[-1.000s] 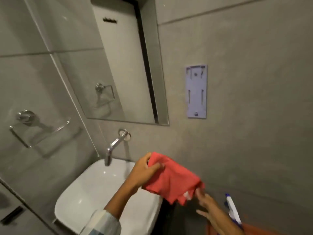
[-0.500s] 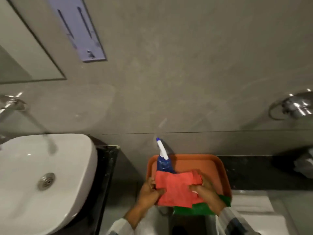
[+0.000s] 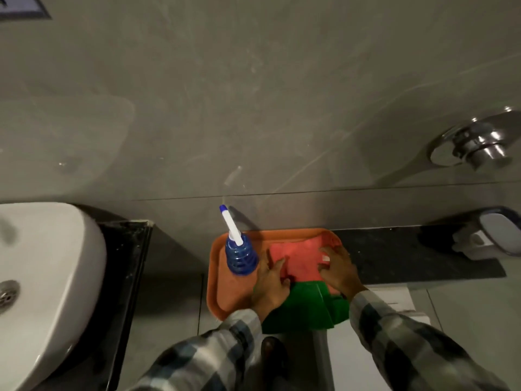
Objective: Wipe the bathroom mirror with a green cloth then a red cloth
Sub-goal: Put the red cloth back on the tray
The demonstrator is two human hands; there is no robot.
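We had both hands down on the red cloth (image 3: 298, 259), which lay flat in the orange tray (image 3: 222, 292) on the dark worktop (image 3: 408, 255). Our left hand (image 3: 272, 283) pressed its near left edge with fingers loosely spread; our right hand (image 3: 339, 270) lay on its right side, fingers spread flat. The green cloth (image 3: 307, 309) sat at the tray's near edge, partly under the red one. A blue spray bottle (image 3: 239, 255) stood upright in the tray, just left of the cloths
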